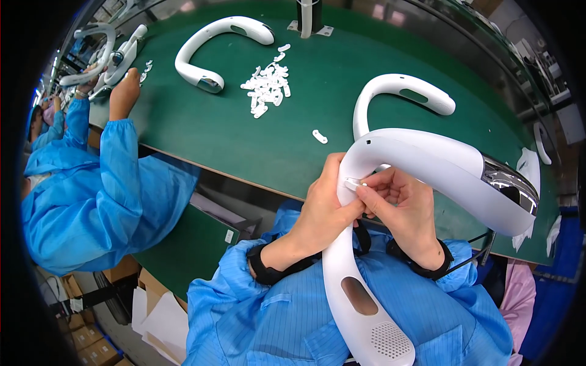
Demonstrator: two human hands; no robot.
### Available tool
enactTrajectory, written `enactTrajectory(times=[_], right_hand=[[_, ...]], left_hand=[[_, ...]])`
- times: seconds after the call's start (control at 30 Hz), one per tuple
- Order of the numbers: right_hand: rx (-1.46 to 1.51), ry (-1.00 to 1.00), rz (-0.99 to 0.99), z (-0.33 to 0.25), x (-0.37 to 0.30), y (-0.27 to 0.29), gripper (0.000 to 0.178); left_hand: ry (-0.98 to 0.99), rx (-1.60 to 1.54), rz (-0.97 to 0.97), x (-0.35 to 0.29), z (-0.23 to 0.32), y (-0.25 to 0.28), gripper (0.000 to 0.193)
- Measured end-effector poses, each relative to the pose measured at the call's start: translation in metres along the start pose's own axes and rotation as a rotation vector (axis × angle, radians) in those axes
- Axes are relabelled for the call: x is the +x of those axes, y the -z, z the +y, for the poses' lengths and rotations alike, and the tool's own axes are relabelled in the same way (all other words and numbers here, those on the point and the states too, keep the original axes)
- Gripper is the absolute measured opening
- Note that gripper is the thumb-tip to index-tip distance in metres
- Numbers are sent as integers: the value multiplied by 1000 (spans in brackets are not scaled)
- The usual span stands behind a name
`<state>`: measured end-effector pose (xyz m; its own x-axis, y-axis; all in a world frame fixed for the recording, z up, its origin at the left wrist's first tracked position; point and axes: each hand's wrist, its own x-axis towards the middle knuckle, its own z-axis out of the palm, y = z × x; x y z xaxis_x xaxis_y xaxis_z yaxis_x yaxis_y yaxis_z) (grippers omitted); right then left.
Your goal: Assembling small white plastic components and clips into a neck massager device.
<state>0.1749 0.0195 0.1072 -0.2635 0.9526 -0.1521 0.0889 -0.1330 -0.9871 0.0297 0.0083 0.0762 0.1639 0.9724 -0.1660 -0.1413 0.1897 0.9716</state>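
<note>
A white U-shaped neck device (421, 152) is held up in front of my chest, one arm pointing down toward me and the other reaching right. It has a glossy dark end panel, an oval window and a dotted grille. My left hand (314, 216) is wrapped round its curved middle, with the thumb across the inner side. Between its fingertips my right hand (406, 210) pinches a small white plastic piece (353, 183) against the inside of the curve. My fingers partly cover where the piece meets the device.
On the green table (213, 134) lie a pile of small white pieces (268, 86), a single piece (320, 136) and two more U-shaped devices (195, 49) (381, 85). A metal post (309, 18) rises at the back. At left, a co-worker (110, 195) in blue handles similar devices.
</note>
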Motion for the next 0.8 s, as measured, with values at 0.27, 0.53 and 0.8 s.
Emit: enactTrajectory(times=[0.27, 0.53, 0.8], right_hand=[[-112, 93, 68, 77, 7, 44, 9], [-45, 33, -39, 31, 4, 21, 17], [-4, -193, -134, 31, 2, 25, 25]], left_hand=[[6, -121, 3, 1, -8, 3, 45], [93, -270, -27, 1, -15, 8, 44], [58, -361, 0, -2, -19, 2, 43]])
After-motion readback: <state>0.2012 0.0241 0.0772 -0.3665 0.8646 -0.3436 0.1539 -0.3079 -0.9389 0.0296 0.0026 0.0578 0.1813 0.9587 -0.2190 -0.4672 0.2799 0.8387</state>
